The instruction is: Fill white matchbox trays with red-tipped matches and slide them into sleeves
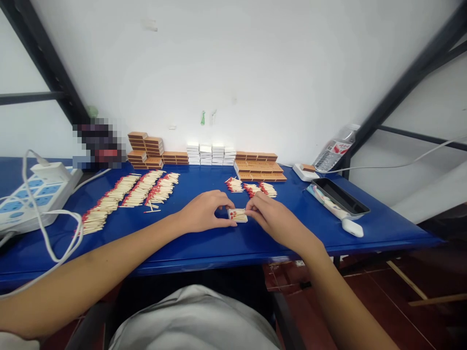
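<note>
A small white matchbox tray (241, 219) with red-tipped matches in it sits on the blue table near the front edge. My left hand (204, 210) grips its left end between thumb and fingers. At the tray's right end, the fingers of my right hand (268, 217) are pinched together by the stick ends; whatever they hold is hidden. Just behind my right hand lie small piles of matches (234, 185). Three long rows of matches (144, 188) spread over the table to the left of my hands.
Brown matchboxes (260, 167) and white trays (212, 155) are stacked along the wall, with more brown boxes (145, 150) at back left. A power strip (32, 197) with white cables stands left. At right are a phone (341, 195), a white earbud case (352, 227) and a bottle (337, 148).
</note>
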Demonstrator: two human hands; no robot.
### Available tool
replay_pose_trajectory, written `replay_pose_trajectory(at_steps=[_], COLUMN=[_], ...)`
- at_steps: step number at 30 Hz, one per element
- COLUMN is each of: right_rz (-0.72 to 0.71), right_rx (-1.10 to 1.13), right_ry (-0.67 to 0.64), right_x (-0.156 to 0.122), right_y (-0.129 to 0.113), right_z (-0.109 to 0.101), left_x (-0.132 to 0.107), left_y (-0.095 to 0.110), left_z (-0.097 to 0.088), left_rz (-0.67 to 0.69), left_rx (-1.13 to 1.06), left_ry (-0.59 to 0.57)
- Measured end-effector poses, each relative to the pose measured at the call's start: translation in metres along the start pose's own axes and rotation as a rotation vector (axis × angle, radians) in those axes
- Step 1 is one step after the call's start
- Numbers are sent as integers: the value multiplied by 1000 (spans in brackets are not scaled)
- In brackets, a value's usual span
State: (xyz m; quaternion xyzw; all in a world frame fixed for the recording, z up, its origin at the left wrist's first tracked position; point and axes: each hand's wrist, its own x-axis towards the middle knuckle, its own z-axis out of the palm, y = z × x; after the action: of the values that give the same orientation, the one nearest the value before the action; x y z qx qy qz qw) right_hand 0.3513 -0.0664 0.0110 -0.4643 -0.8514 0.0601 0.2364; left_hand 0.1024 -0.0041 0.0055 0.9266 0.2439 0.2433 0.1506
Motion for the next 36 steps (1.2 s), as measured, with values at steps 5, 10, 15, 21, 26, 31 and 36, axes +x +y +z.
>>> replay_pose_trajectory(at_steps=[5, 10, 15, 21, 26, 31, 36], right_rz=[-12, 11, 17, -9, 53, 186, 193], right_rx=[0, 18, 70, 139, 130, 55, 65], right_ry=[-55, -35, -63, -105, 86, 129, 27], right_x=[3, 6, 6, 7, 7, 2, -1], right_y=[-4, 10, 16, 5, 43, 116, 136], right_z=[4, 0, 4, 4, -18, -34, -31], left_x=[0, 1, 1, 0, 0, 0, 0], left_y=[2, 2, 2, 1, 3, 4, 4], left_z=[0, 0, 1, 0, -1, -2, -2], left_rz=[6, -6, -6, -6, -16, -49, -54], left_rx=[-6, -4, -6, -16, -16, -33, -38], left_ry=[2, -8, -8, 1, -13, -30, -35])
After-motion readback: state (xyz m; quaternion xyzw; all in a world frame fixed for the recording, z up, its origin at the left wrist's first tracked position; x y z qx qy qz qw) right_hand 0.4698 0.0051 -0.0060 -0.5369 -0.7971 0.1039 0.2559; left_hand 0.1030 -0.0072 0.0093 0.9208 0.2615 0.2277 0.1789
